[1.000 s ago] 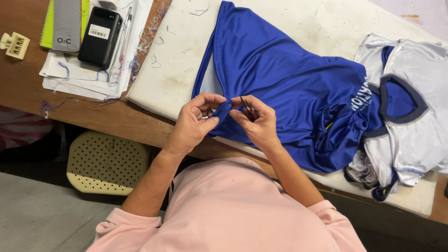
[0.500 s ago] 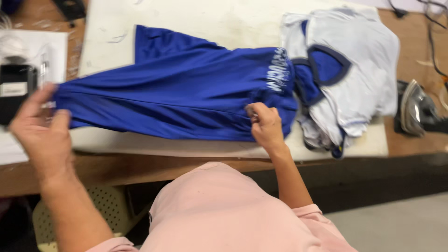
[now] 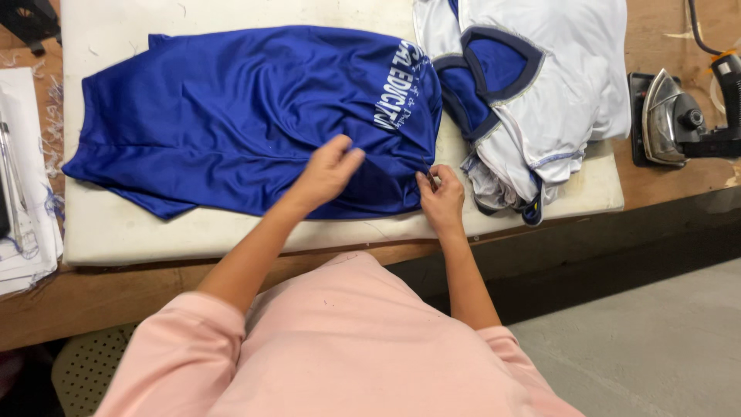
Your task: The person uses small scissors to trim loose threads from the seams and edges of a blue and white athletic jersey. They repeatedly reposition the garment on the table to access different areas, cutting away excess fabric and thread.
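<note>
A blue sports garment (image 3: pixel 239 116) with white lettering lies spread across a white padded board (image 3: pixel 116 228). My left hand (image 3: pixel 324 174) rests on the blue cloth near its lower edge, fingers bent and pressing the fabric. My right hand (image 3: pixel 441 197) pinches the garment's lower right corner between thumb and fingers. Just right of it lies a heap of white garments with blue collars (image 3: pixel 540 85).
An electric iron (image 3: pixel 675 116) rests on a dark stand on the wooden table (image 3: pixel 664 189) at the right. Papers (image 3: pixel 23 232) lie at the left edge. A perforated stool seat (image 3: pixel 81 363) shows below the table, and grey floor at the lower right.
My left hand let go of the garment's far left end and came in to the middle of the blue cloth. The garment now lies flat. My right hand stays on the corner.
</note>
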